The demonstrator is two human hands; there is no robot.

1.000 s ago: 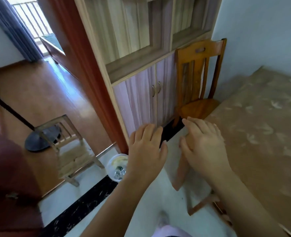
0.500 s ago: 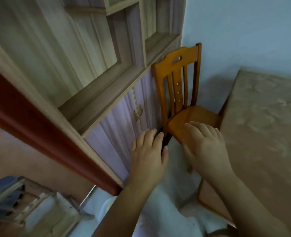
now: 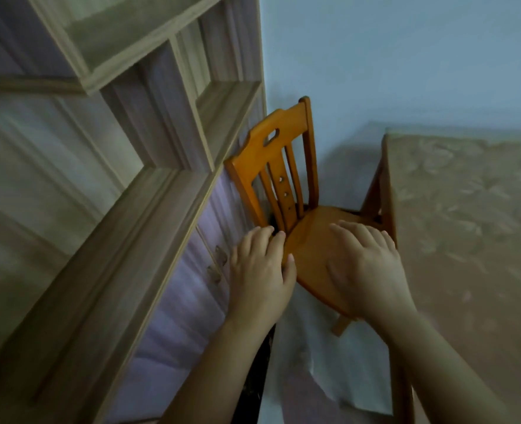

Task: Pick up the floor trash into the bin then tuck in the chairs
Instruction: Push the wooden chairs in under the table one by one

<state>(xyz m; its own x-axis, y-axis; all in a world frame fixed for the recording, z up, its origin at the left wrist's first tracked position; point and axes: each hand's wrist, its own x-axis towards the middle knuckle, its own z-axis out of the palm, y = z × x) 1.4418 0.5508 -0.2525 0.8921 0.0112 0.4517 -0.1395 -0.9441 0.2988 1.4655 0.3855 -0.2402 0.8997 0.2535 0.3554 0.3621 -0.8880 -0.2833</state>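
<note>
An orange wooden chair [image 3: 286,175] with a slatted back stands in the corner, its seat [image 3: 312,240] reaching under the edge of the table [image 3: 467,228]. My left hand [image 3: 260,270] hovers palm down at the seat's left edge, fingers spread, holding nothing. My right hand [image 3: 366,267] is stretched out flat over the seat, fingers apart and empty. Whether either palm touches the wood is unclear. No trash or bin is in sight.
A tall wooden cabinet [image 3: 136,228] with shelves and lilac doors fills the left side, close to the chair's back. A pale blue wall [image 3: 406,56] closes the corner. White floor tiles [image 3: 302,353] show below the seat, between cabinet and table.
My view has swung right and closer to the chair. The small stool, the white bin and the doorway have left the frame. Both hands stay extended and now sit over the seat.
</note>
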